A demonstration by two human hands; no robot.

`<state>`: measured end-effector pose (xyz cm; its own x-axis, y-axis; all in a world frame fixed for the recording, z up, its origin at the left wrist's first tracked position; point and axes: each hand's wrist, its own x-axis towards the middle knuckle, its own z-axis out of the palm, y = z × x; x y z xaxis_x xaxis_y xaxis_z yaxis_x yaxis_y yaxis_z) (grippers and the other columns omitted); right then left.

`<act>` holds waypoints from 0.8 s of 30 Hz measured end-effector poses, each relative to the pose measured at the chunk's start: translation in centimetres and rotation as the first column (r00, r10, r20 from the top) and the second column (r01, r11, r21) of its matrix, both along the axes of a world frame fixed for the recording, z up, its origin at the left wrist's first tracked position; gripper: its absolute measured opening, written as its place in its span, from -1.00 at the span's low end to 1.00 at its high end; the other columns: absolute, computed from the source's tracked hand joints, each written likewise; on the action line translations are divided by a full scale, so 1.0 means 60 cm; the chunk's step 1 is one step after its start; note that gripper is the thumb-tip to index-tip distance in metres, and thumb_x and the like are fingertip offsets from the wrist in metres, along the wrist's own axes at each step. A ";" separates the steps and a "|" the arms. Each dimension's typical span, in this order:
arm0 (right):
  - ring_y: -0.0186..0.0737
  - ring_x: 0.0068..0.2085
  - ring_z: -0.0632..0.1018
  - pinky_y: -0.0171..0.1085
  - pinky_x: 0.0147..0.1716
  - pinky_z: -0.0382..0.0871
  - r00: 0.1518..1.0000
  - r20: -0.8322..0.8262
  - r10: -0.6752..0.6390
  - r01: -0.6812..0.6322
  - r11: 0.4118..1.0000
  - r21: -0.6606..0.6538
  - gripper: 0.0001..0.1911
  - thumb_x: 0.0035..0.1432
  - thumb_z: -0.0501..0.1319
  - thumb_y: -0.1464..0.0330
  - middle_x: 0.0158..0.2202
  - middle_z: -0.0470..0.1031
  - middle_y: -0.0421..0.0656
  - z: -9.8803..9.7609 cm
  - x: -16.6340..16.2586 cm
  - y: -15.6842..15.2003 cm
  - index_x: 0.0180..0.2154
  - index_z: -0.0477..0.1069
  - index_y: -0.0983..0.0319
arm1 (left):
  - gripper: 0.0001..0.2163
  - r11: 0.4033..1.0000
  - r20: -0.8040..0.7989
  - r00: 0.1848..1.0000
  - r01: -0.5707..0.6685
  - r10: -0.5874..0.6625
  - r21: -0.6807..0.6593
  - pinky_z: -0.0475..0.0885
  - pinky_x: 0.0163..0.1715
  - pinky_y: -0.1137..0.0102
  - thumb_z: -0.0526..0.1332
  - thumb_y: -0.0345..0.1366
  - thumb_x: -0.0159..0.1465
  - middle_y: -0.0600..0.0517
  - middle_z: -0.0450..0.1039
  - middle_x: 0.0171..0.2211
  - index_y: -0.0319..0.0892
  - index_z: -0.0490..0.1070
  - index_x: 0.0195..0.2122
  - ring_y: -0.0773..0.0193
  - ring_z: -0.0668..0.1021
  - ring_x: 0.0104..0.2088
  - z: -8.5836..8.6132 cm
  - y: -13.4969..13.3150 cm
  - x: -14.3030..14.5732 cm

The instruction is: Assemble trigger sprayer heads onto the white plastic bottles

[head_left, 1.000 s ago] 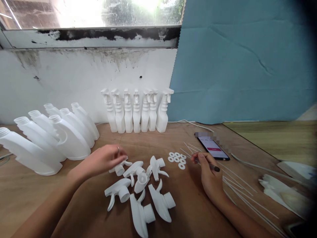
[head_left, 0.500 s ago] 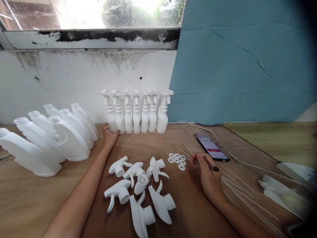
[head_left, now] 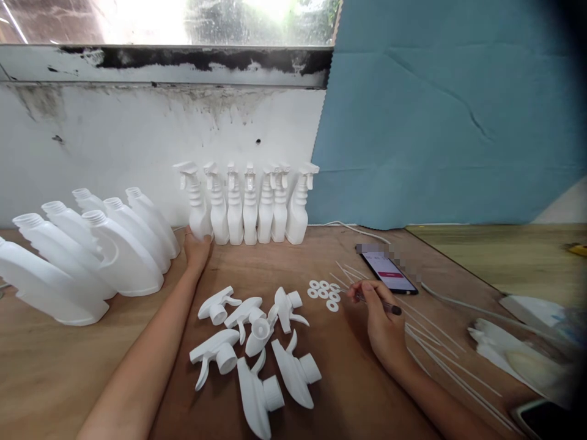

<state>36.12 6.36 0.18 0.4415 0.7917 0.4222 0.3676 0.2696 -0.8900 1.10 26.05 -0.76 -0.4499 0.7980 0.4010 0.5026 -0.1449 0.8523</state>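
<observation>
My left hand (head_left: 197,250) grips the base of the leftmost white spray bottle (head_left: 198,211), thumb on its right side and fingers on its left. That bottle stands at the end of a row of several upright spray bottles (head_left: 250,214) by the wall. In my right hand (head_left: 380,318) is a slim, dark-ended pen (head_left: 389,307), held between thumb and fingers. Just left of it lie several white ring washers (head_left: 324,293). Thin white tubes (head_left: 440,342) are spread beneath and beyond the right hand. Several loose trigger spray heads (head_left: 259,394) lie between my arms.
Several open-necked white jugs (head_left: 131,263) stand at the left. A phone (head_left: 387,269) with a lit screen lies beyond my right hand, a cable (head_left: 458,299) beside it. Plastic bags (head_left: 509,354) and another dark device (head_left: 545,420) lie at the right edge.
The leftmost spray bottle has shifted left and turned under my left hand, widening its gap to the bottle beside it. My right hand keeps the pen. The view has moved slightly.
</observation>
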 end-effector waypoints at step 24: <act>-0.06 -0.41 0.49 -0.14 -0.43 0.40 0.809 -0.408 0.424 -0.493 0.867 -0.077 -0.39 -0.26 0.38 -0.11 -0.40 0.50 -0.09 0.063 -0.043 -0.053 -0.21 0.48 0.11 | -0.55 0.716 -0.373 0.612 0.602 -0.698 -0.353 0.50 -0.24 0.41 0.27 -0.14 0.07 0.05 0.53 -0.14 0.01 0.32 0.01 0.15 0.58 -0.23 0.161 -0.416 0.064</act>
<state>33.51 3.16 3.95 0.1024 0.9844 0.1434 -0.1213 0.1554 -0.9804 4.94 1.09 8.90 0.4107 0.8821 0.2305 0.6576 -0.4618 0.5952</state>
